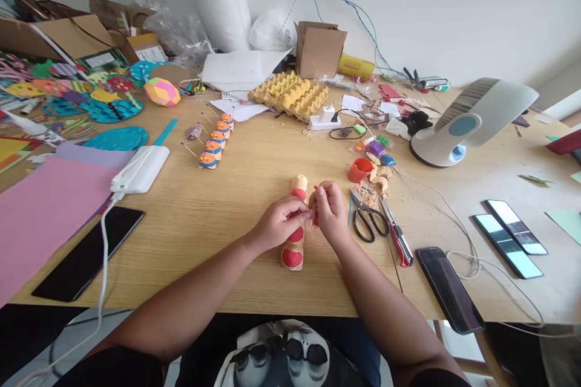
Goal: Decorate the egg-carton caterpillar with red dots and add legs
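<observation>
My left hand (pixel 280 222) and my right hand (pixel 330 210) meet over a tan egg-carton strip with red pads (pixel 294 249) that lies lengthwise on the wooden table (pixel 218 217). Both hands are closed in a pinch around a small red piece (pixel 315 216) between them. The left hand covers the strip's middle. Black-handled scissors (pixel 370 217) lie just right of my right hand, beside a red utility knife (pixel 399 234). A red cup (pixel 360 169) and coloured clay lumps (pixel 377 150) sit behind them.
A finished orange-and-blue carton caterpillar (pixel 216 140) lies to the back left, a yellow egg tray (pixel 290 93) and cardboard box (pixel 319 48) behind. A white fan (pixel 467 124) stands right. Phones (pixel 447 287) (pixel 88 253), a power bank (pixel 141 168), pink paper (pixel 45 205) and cables surround.
</observation>
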Action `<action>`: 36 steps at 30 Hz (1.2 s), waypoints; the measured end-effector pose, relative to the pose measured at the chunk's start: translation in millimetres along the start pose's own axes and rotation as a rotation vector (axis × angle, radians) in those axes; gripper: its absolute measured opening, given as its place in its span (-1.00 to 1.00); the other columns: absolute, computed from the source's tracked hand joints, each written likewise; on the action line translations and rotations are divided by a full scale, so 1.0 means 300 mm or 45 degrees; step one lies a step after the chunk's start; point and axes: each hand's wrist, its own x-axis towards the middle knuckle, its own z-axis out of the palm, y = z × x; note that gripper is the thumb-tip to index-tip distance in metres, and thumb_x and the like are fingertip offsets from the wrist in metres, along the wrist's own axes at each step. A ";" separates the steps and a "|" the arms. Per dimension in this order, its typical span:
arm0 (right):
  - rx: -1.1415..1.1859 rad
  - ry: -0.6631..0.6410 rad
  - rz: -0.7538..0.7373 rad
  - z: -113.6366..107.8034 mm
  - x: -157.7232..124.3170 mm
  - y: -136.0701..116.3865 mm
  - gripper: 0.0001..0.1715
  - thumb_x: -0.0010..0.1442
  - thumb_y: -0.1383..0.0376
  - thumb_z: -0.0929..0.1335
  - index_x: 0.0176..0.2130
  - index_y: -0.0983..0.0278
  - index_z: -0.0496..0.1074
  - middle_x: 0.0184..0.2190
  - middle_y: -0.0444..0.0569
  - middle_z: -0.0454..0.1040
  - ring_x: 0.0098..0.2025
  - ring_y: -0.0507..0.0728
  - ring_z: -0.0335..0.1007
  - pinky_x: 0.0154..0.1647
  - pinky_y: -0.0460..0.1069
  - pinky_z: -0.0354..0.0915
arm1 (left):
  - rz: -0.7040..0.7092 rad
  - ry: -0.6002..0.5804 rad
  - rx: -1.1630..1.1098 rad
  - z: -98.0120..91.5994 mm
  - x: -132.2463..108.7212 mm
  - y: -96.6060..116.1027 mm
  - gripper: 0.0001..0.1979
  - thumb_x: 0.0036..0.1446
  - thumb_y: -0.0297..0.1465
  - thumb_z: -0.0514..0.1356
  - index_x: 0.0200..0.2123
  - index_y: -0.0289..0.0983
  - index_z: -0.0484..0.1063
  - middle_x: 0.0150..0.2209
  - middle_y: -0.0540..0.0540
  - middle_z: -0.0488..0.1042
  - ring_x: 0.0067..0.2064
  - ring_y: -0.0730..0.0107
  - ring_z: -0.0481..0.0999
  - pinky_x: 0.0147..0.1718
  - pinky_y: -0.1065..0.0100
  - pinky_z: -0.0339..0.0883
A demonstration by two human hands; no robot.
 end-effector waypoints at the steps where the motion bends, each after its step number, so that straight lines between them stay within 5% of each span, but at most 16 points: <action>1: 0.037 -0.008 0.023 0.001 0.003 0.000 -0.61 0.35 -0.08 0.27 -0.25 0.16 0.22 -0.50 -0.20 0.37 -0.56 0.01 0.21 -0.58 -0.10 0.15 | -0.020 0.014 -0.038 -0.002 0.000 0.000 -0.79 0.32 -0.31 0.18 -0.36 -0.24 0.47 -0.34 -0.06 0.48 -0.28 0.35 0.44 -0.21 0.31 0.32; 7: 0.186 0.092 0.130 0.012 0.009 0.002 -0.60 0.30 -0.07 0.32 -0.29 0.17 0.23 -0.56 -0.27 0.28 -0.61 -0.03 0.11 -0.64 -0.13 0.10 | -0.025 0.055 -0.152 -0.013 0.000 0.007 -0.74 0.36 -0.26 0.12 -0.35 -0.26 0.42 -0.33 -0.05 0.42 -0.27 0.36 0.38 -0.22 0.33 0.29; 19: 0.283 0.143 -0.035 0.019 -0.022 -0.026 -0.68 0.39 -0.02 0.26 -0.22 0.13 0.16 -0.59 -0.31 0.26 -0.66 -0.02 0.11 -0.67 -0.13 0.11 | -0.045 0.100 -0.084 0.004 -0.008 0.007 -0.78 0.34 -0.29 0.10 -0.35 -0.24 0.38 -0.36 -0.05 0.40 -0.29 0.36 0.39 -0.24 0.32 0.33; 29: -0.220 0.098 -0.216 -0.018 -0.018 -0.018 -0.71 0.42 0.03 0.23 -0.23 0.16 0.24 -0.54 -0.22 0.33 -0.57 0.02 0.20 -0.49 -0.05 0.19 | -0.231 -0.233 -0.294 -0.030 -0.004 0.016 -0.83 0.27 -0.30 0.19 -0.34 -0.26 0.41 -0.35 -0.07 0.49 -0.28 0.35 0.49 -0.26 0.32 0.40; 33: -0.586 0.203 -0.573 -0.042 -0.017 -0.034 -0.85 0.39 0.21 0.27 -0.26 0.18 0.32 -0.35 -0.05 0.44 -0.29 0.14 0.38 -0.22 0.06 0.28 | -0.150 -0.141 -0.290 -0.028 -0.014 0.022 -0.84 0.31 -0.31 0.15 -0.30 -0.26 0.41 -0.37 -0.04 0.47 -0.32 0.40 0.46 -0.27 0.34 0.37; 36: -0.640 0.081 -0.707 -0.044 -0.025 -0.049 -0.91 0.35 0.29 0.29 -0.26 0.18 0.34 -0.37 -0.04 0.43 -0.30 0.14 0.36 -0.22 0.07 0.29 | 0.005 0.044 -0.171 -0.026 -0.019 0.029 -0.85 0.32 -0.31 0.16 -0.29 -0.25 0.42 -0.35 -0.05 0.47 -0.30 0.38 0.46 -0.25 0.33 0.37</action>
